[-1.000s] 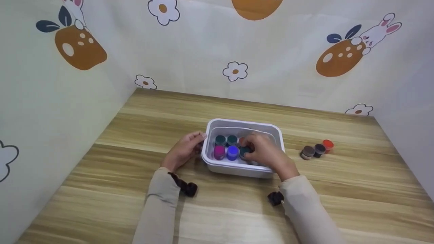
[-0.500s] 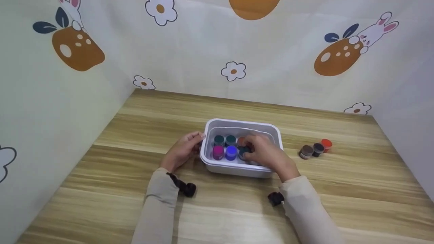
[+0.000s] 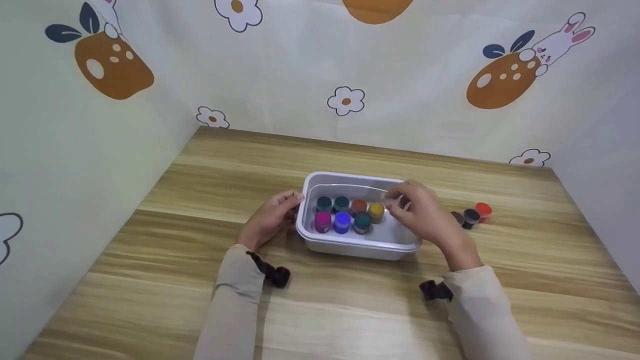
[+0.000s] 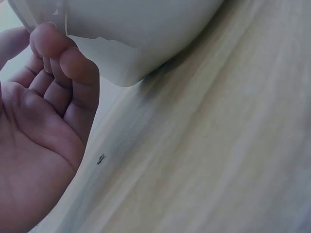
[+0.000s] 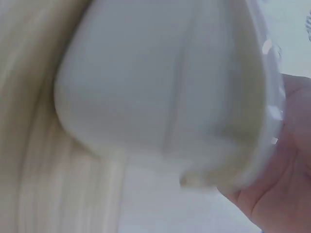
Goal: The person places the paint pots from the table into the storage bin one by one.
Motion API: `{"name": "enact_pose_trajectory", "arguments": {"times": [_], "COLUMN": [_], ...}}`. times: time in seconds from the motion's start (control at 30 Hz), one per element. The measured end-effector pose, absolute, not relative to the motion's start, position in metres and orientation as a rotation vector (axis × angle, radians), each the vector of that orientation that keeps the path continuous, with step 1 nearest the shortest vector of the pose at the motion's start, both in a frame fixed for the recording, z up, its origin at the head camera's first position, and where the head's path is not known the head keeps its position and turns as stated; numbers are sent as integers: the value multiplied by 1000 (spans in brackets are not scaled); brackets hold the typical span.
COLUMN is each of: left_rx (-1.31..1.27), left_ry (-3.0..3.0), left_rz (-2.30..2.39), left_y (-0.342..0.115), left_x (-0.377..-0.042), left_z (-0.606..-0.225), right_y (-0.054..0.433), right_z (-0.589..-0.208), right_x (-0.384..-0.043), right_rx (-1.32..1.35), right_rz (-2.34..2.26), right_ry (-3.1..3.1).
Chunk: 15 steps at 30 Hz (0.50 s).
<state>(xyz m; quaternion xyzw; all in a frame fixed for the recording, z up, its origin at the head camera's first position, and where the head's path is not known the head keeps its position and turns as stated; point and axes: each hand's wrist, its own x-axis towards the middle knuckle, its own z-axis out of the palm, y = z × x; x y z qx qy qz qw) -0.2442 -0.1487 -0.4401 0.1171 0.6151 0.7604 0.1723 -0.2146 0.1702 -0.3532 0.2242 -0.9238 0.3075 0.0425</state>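
Note:
A white plastic tub (image 3: 355, 248) stands on the table, holding several small paint pots in two rows. The back row has two dark green pots (image 3: 332, 204), an orange-red pot (image 3: 358, 207) and a yellow pot (image 3: 375, 212). In front are a magenta pot (image 3: 322, 221), a blue pot (image 3: 342, 222) and a dark green pot (image 3: 362, 223). My left hand (image 3: 270, 220) grips the tub's left rim, its fingers bent under the edge in the left wrist view. Above the right rim is my right hand (image 3: 427, 212), fingers loosely bent, nothing visible between them.
Right of the tub, a red pot (image 3: 483, 212), a black pot (image 3: 470, 218) and a partly covered brown pot (image 3: 457, 217) stand close together on the wooden table (image 3: 340, 305). Patterned cloth walls (image 3: 280, 75) enclose the back and sides.
My right hand has let go of the front dark green pot and moved right, out over the tub's right rim. That pot and the yellow one now show. My left hand stays put.

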Motion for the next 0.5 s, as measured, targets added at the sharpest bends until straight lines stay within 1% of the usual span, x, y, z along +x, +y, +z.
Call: {"name": "enact_pose_trajectory", "arguments": {"times": [0.23,0.5], "left_rx": [345,332], "left_ry": [1735,1757], "left_rz": [2162,2154], "left_y": [-146,-150], "left_x": [-245,-244], "left_z": [-440,-439], "right_y": [219,257], "right_z": [-347,-366], "right_x": [-211,-213], "right_rx": [491,341], "right_rz": [936,849], "right_ry": [-2776,-2893]}}
